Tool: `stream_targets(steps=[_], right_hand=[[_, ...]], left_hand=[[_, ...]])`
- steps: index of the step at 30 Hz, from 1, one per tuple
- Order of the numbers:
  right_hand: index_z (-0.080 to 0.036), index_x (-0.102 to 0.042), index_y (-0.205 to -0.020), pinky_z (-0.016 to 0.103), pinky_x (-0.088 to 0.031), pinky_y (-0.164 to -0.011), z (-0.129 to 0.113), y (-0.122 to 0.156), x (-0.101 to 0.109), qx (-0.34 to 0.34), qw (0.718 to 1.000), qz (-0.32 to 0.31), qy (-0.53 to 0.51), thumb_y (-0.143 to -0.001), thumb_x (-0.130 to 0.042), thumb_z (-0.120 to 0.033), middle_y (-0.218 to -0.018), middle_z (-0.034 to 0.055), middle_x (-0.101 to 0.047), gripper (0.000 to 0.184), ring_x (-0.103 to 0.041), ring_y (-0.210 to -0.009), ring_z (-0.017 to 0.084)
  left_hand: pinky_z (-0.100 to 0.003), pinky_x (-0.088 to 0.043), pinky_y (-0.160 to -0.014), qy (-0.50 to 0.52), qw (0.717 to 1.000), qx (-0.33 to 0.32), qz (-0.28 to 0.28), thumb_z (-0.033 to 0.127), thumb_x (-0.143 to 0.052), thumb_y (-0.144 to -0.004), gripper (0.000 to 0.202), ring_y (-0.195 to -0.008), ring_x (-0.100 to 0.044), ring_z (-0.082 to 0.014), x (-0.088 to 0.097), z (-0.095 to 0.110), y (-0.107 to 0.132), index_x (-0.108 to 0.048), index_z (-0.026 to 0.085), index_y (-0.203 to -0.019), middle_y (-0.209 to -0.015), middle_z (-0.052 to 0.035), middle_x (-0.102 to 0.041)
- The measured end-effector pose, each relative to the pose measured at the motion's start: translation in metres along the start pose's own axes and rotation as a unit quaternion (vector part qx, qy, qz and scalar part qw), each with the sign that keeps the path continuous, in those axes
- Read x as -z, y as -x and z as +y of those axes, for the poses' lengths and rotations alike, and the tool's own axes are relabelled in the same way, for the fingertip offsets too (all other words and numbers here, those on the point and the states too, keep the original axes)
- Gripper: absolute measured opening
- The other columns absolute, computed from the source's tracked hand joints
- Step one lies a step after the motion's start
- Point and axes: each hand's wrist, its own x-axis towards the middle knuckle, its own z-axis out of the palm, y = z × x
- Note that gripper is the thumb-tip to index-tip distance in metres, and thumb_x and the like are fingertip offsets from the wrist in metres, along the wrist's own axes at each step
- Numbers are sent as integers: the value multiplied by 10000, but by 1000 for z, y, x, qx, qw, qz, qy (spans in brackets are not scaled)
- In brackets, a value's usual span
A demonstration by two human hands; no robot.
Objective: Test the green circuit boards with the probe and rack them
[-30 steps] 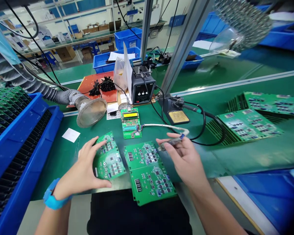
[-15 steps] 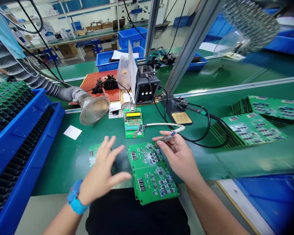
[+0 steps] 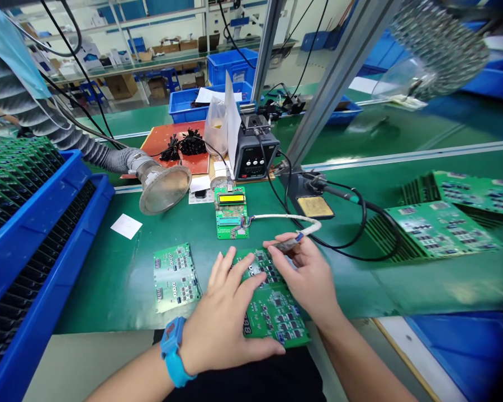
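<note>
My right hand pinches a grey-taped probe with a blue part at its rear, held at the upper right edge of a green circuit board panel. From the probe a white cable runs to a small green tester board with a lit yellow display. Fingers spread, my left hand lies over the left part of the panel and hides one of its digit displays; whether it presses down I cannot tell. Another circuit board panel rests on the bench to the left.
A soldering station and its iron holder stand behind, with black cable looping right. Stacked boards lie at right. Blue bins of boards flank the left, below a fume extractor hose. White paper lies nearby.
My left hand has moved right, from between the two panels onto the panel in front of me, uncovering the left panel. My right hand still holds the probe near the same board edge.
</note>
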Motion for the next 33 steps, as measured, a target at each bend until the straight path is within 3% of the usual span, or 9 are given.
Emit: stream_targets(steps=[4,17,25,30,33], right_hand=[[-231,-528,-930,303,-529,-732,3,0,-3,-10,1000,19,-9,-827,-623,-352,-879,48,-708,185,-682,-815,188],[-226,-518,-986,317,-536,-793,5,-1,1,-3,999,-15,-44,-854,-605,-393,-906,57,-706,231,-678,-868,186],[-228,-520,-978,344,-537,-809,2,0,2,-2,999,-18,-45,-850,-601,-429,-914,64,-706,251,-673,-879,195],[-228,-518,-985,341,-535,-816,3,1,2,-2,999,-21,-48,-858,-596,-418,-931,63,-708,242,-674,-887,193],[-229,-517,-986,338,-532,-824,3,1,2,-7,999,-18,-50,-852,-602,-413,-932,61,-712,242,-675,-889,190]], left_hand=[[-666,-147,-1113,-3,1000,1,-10,560,-800,-645,937,-1434,-61,-394,1,2,-1,-395,144,-1380,-1523,-155,-280],[-656,-144,-1124,4,1000,7,-15,530,-797,-658,837,-1430,-62,-406,2,2,-1,-432,151,-1310,-1528,-152,-271],[-670,-126,-1110,25,999,-6,34,523,-823,-639,995,-1436,-23,-389,-2,1,2,-286,168,-1398,-1548,-206,-160],[-751,-18,-1041,23,999,-22,4,439,-801,-717,487,-1404,88,-456,3,5,2,-624,351,-1161,-1591,-30,0],[-751,-17,-1036,26,998,-42,-26,395,-764,-773,249,-1401,94,-455,6,7,1,-707,403,-1016,-1589,39,-36]])
